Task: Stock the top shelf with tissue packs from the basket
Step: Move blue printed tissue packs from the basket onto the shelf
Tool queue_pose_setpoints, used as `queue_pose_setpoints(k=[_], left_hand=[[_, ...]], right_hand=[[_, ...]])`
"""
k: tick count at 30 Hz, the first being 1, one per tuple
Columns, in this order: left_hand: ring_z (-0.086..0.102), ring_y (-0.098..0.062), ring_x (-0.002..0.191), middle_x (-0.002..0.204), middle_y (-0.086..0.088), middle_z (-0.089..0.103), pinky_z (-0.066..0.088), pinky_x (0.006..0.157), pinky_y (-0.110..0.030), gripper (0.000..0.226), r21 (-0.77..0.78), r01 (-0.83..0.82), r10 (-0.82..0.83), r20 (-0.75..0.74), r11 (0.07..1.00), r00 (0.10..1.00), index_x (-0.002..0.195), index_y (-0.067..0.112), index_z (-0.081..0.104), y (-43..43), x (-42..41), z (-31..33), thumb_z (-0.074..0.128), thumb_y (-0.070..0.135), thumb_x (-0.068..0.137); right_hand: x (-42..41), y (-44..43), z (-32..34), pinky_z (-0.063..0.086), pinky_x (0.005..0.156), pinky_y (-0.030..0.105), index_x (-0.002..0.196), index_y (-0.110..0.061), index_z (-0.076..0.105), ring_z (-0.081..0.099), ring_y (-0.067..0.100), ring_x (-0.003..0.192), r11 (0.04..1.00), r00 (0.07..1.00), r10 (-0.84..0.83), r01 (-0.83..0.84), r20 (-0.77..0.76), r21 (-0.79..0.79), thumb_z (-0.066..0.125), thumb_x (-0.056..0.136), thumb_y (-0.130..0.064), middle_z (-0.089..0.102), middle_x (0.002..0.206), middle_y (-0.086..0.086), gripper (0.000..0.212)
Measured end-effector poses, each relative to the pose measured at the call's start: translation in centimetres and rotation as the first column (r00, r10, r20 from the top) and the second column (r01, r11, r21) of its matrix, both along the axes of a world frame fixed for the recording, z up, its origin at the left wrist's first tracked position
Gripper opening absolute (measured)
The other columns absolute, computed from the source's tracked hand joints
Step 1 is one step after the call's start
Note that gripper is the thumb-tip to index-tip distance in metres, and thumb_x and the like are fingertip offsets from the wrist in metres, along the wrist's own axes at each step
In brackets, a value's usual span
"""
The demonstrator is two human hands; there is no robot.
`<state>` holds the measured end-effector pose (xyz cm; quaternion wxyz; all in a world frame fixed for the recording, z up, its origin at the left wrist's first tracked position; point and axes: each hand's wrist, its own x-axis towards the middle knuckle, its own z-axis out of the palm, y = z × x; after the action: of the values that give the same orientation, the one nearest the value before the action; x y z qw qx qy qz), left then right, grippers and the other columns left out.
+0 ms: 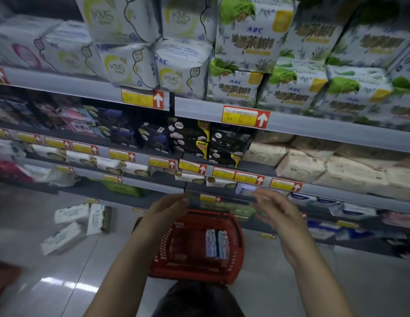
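A red plastic basket stands on the floor below me, in front of the shelving. Two blue-and-white tissue packs lie side by side inside it. My left hand and my right hand hover above the basket with fingers straight, palms facing each other, and nothing between them. The top shelf carries stacked white packs, with KMS packs at the centre and green-leaf ABC packs to the right.
Lower shelves hold dark packs, beige tissue bundles and blue-white packs. Several white tissue packs lie on the tiled floor to the left of the basket. My dark-clothed knee is just behind the basket.
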<state>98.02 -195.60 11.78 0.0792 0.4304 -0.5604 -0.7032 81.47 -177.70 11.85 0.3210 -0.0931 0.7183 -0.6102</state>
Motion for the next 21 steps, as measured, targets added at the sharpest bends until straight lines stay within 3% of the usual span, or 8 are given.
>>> queue_pose_setpoints(k=[3,6,10,12,16,17,21], left_hand=[[0.069,-0.015,0.096,0.096,0.001,0.075,0.048,0.08,-0.027,0.042,-0.007,-0.019,0.019,0.009,1.0,1.0,0.098,0.024,0.07,-0.4,0.7,-1.3,0.07,0.045,0.061],[0.07,-0.017,0.09,0.084,0.002,0.076,0.051,0.074,-0.025,0.007,0.014,-0.068,0.068,0.03,0.998,0.997,0.085,0.022,0.073,-1.1,0.9,-2.4,0.071,0.024,0.078],[0.069,-0.004,0.061,0.066,0.005,0.073,0.051,0.054,-0.012,0.019,0.029,-0.109,0.107,0.075,0.994,0.991,0.085,0.014,0.066,-1.4,1.3,-4.0,0.052,0.007,0.096],[0.07,-0.006,0.066,0.072,0.002,0.075,0.053,0.058,-0.013,0.015,0.05,-0.105,0.1,0.098,0.993,0.99,0.09,0.013,0.068,-1.5,1.5,-5.0,0.055,0.008,0.095],[0.069,-0.02,0.1,0.105,-0.008,0.073,0.052,0.094,-0.033,0.024,0.092,-0.118,0.101,0.168,0.989,0.98,0.113,0.009,0.067,-1.3,1.8,-7.9,0.064,0.018,0.091],[0.069,-0.022,0.1,0.105,-0.008,0.073,0.052,0.095,-0.036,0.025,0.103,-0.129,0.109,0.182,0.986,0.977,0.112,0.01,0.068,-1.1,1.8,-8.6,0.067,0.02,0.089],[0.073,-0.02,0.08,0.095,-0.007,0.074,0.058,0.071,-0.029,0.013,0.164,-0.143,0.101,0.244,0.976,0.965,0.101,0.018,0.068,0.1,1.3,-11.4,0.067,0.019,0.089]], right_hand=[[-0.1,0.2,-1.1,0.051,0.094,0.035,0.107,-0.017,0.066,0.065,0.016,0.107,0.999,0.998,-0.031,0.032,0.063,-0.023,0.056,0.092,-0.012,0.069,0.111,-0.003,0.019],[-0.3,0.1,-2.6,0.054,0.083,0.022,0.102,-0.019,0.065,0.068,0.009,0.096,0.998,0.994,-0.058,0.058,0.095,0.0,0.055,0.092,-0.01,0.069,0.11,-0.002,0.016],[0.3,0.3,-4.9,0.052,0.08,0.021,0.098,-0.02,0.064,0.066,0.011,0.095,0.997,0.99,-0.06,0.052,0.131,0.059,0.054,0.093,-0.01,0.069,0.104,-0.003,0.016],[0.6,0.3,-6.0,0.049,0.08,0.022,0.098,-0.021,0.063,0.066,0.008,0.093,0.996,0.986,-0.047,0.035,0.161,0.079,0.054,0.094,-0.012,0.068,0.101,-0.006,0.014],[1.3,-0.1,-8.8,0.048,0.088,0.024,0.102,-0.02,0.063,0.066,0.003,0.091,0.992,0.978,-0.021,-0.005,0.206,0.122,0.053,0.094,-0.011,0.067,0.101,-0.008,0.015],[1.3,-0.3,-9.5,0.047,0.09,0.025,0.104,-0.019,0.062,0.064,0.006,0.096,0.99,0.979,-0.017,-0.011,0.202,0.138,0.053,0.094,-0.011,0.067,0.105,-0.005,0.016],[1.5,-0.4,-12.7,0.044,0.101,0.035,0.108,-0.014,0.063,0.061,0.019,0.109,0.977,0.983,-0.013,-0.028,0.186,0.213,0.056,0.093,-0.01,0.066,0.112,0.004,0.017]])
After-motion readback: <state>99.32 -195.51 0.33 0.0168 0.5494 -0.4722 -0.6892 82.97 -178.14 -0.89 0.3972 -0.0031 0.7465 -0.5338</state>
